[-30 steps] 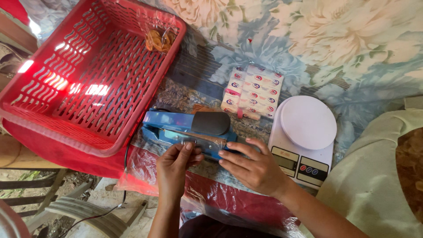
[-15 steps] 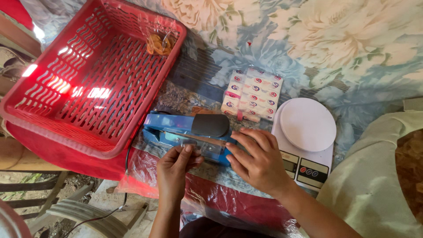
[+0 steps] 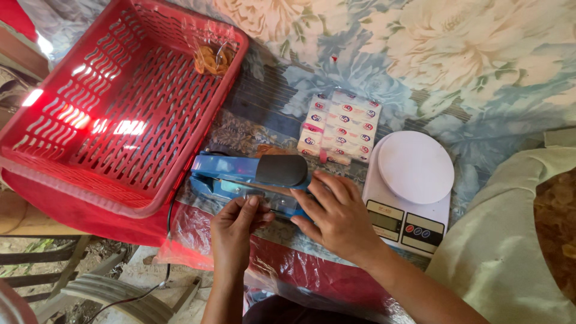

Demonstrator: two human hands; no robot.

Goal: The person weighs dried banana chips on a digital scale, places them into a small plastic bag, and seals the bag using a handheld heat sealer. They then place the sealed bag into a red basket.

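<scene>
Both hands [image 3: 288,222] at blue sealer [image 3: 249,180]

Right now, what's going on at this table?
A person is working at a blue heat sealer with a black press handle, set on a floral cloth. The left hand pinches the edge of a clear plastic bag at the sealer's front, and the right hand rests on the sealer's right end. A red plastic basket with one small packet of snacks sits to the left; a white kitchen scale and a pack of small sachets lie to the right.
</scene>
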